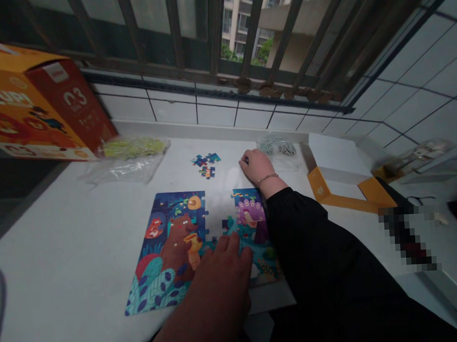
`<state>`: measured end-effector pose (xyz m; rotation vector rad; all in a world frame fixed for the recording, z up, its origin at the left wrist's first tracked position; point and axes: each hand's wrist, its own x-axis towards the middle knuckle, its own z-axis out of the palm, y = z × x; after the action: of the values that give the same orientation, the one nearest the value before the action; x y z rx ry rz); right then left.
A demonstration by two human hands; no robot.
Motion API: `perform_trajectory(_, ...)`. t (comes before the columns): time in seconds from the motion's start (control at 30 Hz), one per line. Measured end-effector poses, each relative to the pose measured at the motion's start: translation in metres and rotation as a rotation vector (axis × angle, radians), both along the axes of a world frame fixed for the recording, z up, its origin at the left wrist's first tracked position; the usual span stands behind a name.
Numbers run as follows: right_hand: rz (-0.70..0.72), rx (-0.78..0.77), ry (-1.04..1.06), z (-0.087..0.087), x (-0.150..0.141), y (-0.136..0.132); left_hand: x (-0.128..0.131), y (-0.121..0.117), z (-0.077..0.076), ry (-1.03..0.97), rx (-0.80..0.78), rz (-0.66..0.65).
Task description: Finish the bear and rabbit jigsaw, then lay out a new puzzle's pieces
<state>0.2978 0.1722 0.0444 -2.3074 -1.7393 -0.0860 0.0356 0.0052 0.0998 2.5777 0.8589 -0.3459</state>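
Note:
A jigsaw puzzle (174,235) with a brown bear and a purple peacock lies on the white table, with a gap in its upper middle. My left hand (226,265) rests palm down over its lower middle, fingers stretched out just below the gap. Beyond the puzzle's upper right corner, my right hand (257,167) touches the tabletop with its fingers curled together. Something small and dark shows at its fingertips, too hidden to name. Left of that hand lie several loose puzzle pieces (207,173) in a small cluster. My right sleeve covers the puzzle's right edge.
An orange box (68,105) stands at the back left beside a clear plastic bag (133,155) with something yellow-green in it. Another clear bag (279,148) lies behind my right hand. An open orange-and-white box (343,175) sits at the right. A barred window (213,34) and tiled wall rise behind.

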Motion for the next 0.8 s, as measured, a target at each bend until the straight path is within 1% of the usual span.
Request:
perform_trajectory(0.07, -0.048, -0.004, 0.005, 0.002, 0.003, -0.003, 0.000, 0.001, -0.001, -0.005, -0.007, -0.003)
perform_trajectory(0.17, -0.096, -0.060, -0.004, 0.006, 0.005, -0.007, -0.002, 0.002, -0.001, -0.011, -0.014, -0.005)
perform_trajectory(0.27, -0.069, -0.071, -0.010, 0.010, 0.005, -0.010, -0.003, 0.001, -0.002, -0.006, -0.022, -0.006)
perform_trajectory(0.37, -0.012, -0.011, 0.010, 0.013, 0.004, -0.017, -0.003, 0.000, -0.002, -0.008, -0.029, -0.004)
perform_trajectory(0.43, 0.088, 0.045, 0.071, 0.014, 0.001, -0.025, -0.002, 0.000, -0.002, -0.010, -0.024, 0.003)
perform_trajectory(0.5, 0.271, 0.056, 0.199, 0.015, -0.006, -0.037, -0.001, 0.000, -0.002, -0.002, -0.019, 0.007)
perform_trajectory(0.57, 0.493, 0.002, 0.338, 0.015, -0.016, -0.049, 0.000, 0.000, -0.002, 0.000, -0.013, 0.008)
perform_trajectory(0.63, 0.649, -0.059, 0.404, 0.015, -0.029, -0.059, 0.000, -0.001, -0.002, -0.008, -0.008, 0.009)
perform_trajectory(0.7, 0.706, -0.084, 0.410, 0.016, -0.038, -0.066, -0.001, -0.001, -0.001, -0.021, -0.007, 0.010)
perform_trajectory(0.8, 0.703, -0.098, 0.427, 0.017, -0.044, -0.070, -0.002, -0.002, -0.001, -0.039, -0.001, 0.014)
